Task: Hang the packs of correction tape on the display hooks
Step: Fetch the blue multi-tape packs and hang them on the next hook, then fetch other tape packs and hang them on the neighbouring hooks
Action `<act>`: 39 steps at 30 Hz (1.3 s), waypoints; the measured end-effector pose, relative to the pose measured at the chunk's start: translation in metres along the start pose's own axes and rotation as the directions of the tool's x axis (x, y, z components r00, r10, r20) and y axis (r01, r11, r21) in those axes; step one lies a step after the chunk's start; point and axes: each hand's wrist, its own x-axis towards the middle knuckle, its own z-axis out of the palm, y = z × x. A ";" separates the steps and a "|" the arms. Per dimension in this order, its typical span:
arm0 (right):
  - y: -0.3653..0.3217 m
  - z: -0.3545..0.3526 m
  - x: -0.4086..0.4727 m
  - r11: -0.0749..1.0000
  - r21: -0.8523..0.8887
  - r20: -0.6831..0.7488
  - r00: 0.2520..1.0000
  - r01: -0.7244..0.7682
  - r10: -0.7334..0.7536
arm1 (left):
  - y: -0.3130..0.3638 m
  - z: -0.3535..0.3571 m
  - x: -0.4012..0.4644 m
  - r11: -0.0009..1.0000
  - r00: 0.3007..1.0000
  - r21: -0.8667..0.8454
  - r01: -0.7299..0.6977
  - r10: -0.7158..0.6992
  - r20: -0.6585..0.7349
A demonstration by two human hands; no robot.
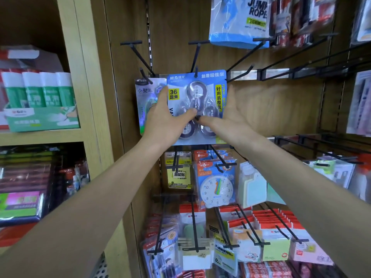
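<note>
A blue pack of correction tape [197, 81] hangs against the wooden back panel, its top hole on a black display hook [195, 57]. My left hand [168, 119] grips its left edge, thumb across the front of the blister. My right hand [222, 117] holds its right edge, thumb on the front and fingers behind the card. A second, greyish pack [144, 97] hangs on the neighbouring hook [140, 57] to the left, partly behind the blue pack and my left hand.
Bare black hooks [247, 55] jut out to the right. A jump-rope pack [239, 21] hangs above. Below hang a clock toy [217, 189], sticky notes [179, 175] and other packs. A wooden shelf unit with glue sticks [38, 91] stands at left.
</note>
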 end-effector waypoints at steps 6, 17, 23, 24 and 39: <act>0.011 0.006 0.006 0.991 -0.129 0.000 1.000 -0.022 0.022 | -0.012 0.010 0.000 0.998 0.998 0.056 -0.024 0.027 -0.052; 0.021 0.001 0.017 0.986 -0.161 0.055 0.997 -0.043 0.053 | -0.011 0.010 -0.001 0.999 0.998 0.049 -0.023 0.026 -0.060; 0.016 -0.015 -0.011 0.985 -0.153 0.026 0.996 -0.083 0.088 | -0.007 0.004 -0.020 0.993 0.999 0.118 0.003 0.002 -0.035; 0.014 -0.018 -0.019 0.982 -0.171 0.019 0.996 -0.078 0.083 | -0.008 0.003 -0.025 0.987 0.999 0.164 0.002 0.005 -0.039; 0.121 -0.006 -0.214 0.986 -0.147 -0.524 0.839 0.081 -0.147 | -0.073 0.033 -0.241 0.860 0.895 0.254 -0.442 0.406 0.183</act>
